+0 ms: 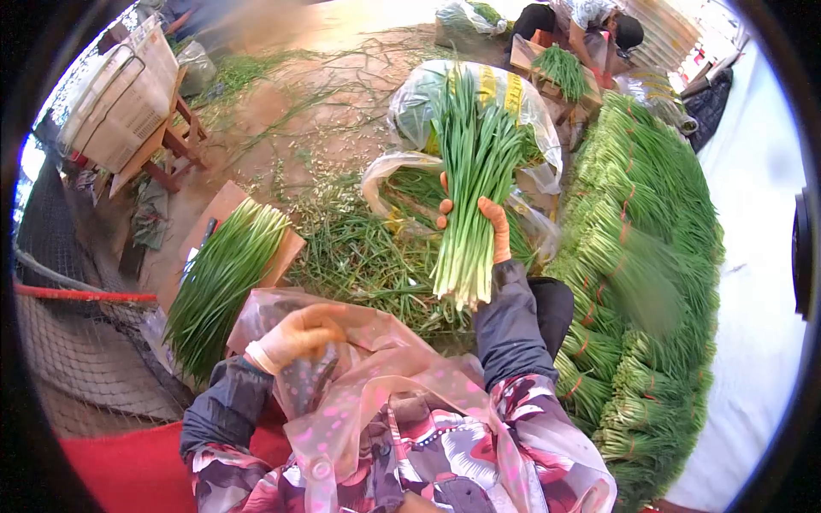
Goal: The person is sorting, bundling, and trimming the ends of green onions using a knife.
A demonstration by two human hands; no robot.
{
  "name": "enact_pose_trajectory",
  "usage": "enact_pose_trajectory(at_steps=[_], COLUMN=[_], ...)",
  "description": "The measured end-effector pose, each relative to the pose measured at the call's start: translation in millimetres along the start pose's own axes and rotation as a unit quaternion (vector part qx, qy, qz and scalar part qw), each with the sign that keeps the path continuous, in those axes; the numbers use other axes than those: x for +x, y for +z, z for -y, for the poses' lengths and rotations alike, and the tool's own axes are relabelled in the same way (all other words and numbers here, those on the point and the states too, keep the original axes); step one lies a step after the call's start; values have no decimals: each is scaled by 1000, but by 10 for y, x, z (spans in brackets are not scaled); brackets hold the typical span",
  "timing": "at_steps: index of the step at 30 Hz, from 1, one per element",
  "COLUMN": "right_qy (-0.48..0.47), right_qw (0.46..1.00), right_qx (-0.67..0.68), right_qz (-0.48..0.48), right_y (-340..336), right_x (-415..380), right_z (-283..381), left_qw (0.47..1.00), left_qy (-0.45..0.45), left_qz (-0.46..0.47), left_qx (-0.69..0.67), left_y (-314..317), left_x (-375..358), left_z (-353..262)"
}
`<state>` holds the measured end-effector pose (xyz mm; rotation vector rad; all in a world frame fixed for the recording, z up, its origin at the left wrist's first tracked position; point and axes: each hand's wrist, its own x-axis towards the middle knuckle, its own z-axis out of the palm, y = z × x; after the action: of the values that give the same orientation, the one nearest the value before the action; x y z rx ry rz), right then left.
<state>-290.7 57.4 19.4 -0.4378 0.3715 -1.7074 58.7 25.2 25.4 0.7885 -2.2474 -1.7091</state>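
A bunch of long green stalks [475, 188] with pale ends pointing down is upright in my right hand [495, 224], whose fingers wrap round it. My left hand [306, 333], in a pale glove, is over the pink spotted plastic apron [368, 342]; its fingers are bent and blurred, and I cannot make out whether they hold anything. A loose pile of green stalks [224, 278] lies on a brown board [286, 255] to the left, beyond my left hand. An open clear plastic bag [419, 94] with greens stands behind the bunch.
Stacked bundles tied with red bands [633, 256] fill the right side. Cut scraps [351, 256] litter the ground ahead. A white crate [120, 98] on a wooden stool is at upper left. A person [590, 26] bends over greens at upper right; another sits at upper left.
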Motion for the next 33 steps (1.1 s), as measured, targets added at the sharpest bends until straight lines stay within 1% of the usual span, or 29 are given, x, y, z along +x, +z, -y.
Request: enact_pose_trajectory(at_steps=[1, 2, 4, 6, 7, 8, 9, 10, 11, 12, 14, 15, 17, 18, 20, 21, 22, 24, 25, 26, 28, 29, 30, 31, 32, 33], right_qy=[13, 11, 45, 69, 89, 108, 128, 148, 224, 240, 280, 295, 355, 363, 416, 427, 440, 425, 428, 446, 452, 458, 468, 472, 452, 427], right_qw=[999, 997, 991, 986, 983, 979, 980, 980, 966, 962, 953, 949, 934, 931, 909, 904, 898, 904, 901, 892, 883, 872, 851, 830, 804, 768], right_qx=[-36, -79, -125, -147, -160, -173, -152, -133, -109, -109, -111, -108, -33, -39, -32, -15, -23, -40, -61, -63, -122, -169, -228, -285, -348, -408], right_qz=[-8, -20, -2, -27, -17, -8, -10, -10, 70, 72, 10, 8, -27, -25, -5, -5, -2, 15, 31, 35, 35, 43, 64, 87, 167, 247], right_y=[37, 101, 0, -39, -41, -38, 12, 36, -109, -43, 62, 61, -13, -11, 42, 110, 92, 15, 105, 149, 202, 237, 476, 729, 789, 961], right_x=[-52, -128, -220, -353, -416, -470, -555, -609, -592, -666, -773, -872, -904, -859, -750, -697, -660, -602, -523, -456, -251, -109, 71, 303, 572, 853], right_z=[54, 66, 18, -75, -64, -61, -142, -180, -175, -290, -407, -493, -480, -486, -515, -535, -569, -674, -708, -755, -819, -861, -903, -971, -1083, -1233], left_qw=[962, 929, 933, 967, 985, 993, 971, 948, 922, 883, 850, 846, 769, 767, 731, 721, 717, 724, 757, 752, 761, 769, 750, 722, 718, 723], left_qy=[26, -3, 0, 20, 86, 52, 15, -19, 27, -2, -20, -23, 104, 110, 73, 49, 59, 93, 87, 92, 15, 53, 78, 137, 198, 233], left_qz=[-3, -44, -106, -115, -101, -74, -43, 18, 105, 148, 182, 172, 174, 167, 147, 124, 112, 91, 48, 29, -46, -94, -77, -102, -161, -226], left_qx=[273, 368, 344, 224, 112, -82, -234, -318, -372, -445, -495, -505, -606, -610, -662, -680, -685, -677, -646, -652, -647, -630, -652, -670, -648, -610], left_y=[-113, -138, -156, -82, 53, 212, 323, 413, 449, 568, 627, 683, 781, 752, 638, 592, 554, 468, 402, 314, 66, -42, -279, -453, -668, -902], left_x=[98, 218, 456, 739, 915, 1055, 1135, 1246, 1333, 1384, 1495, 1415, 1435, 1415, 1338, 1270, 1277, 1253, 1237, 1153, 981, 934, 748, 775, 667, 467], left_z=[-144, -209, -324, -204, -46, -64, -98, -29, -144, 117, 233, 218, 37, 7, -99, -198, -167, -52, -26, 31, 93, 121, 50, 232, 234, 154])
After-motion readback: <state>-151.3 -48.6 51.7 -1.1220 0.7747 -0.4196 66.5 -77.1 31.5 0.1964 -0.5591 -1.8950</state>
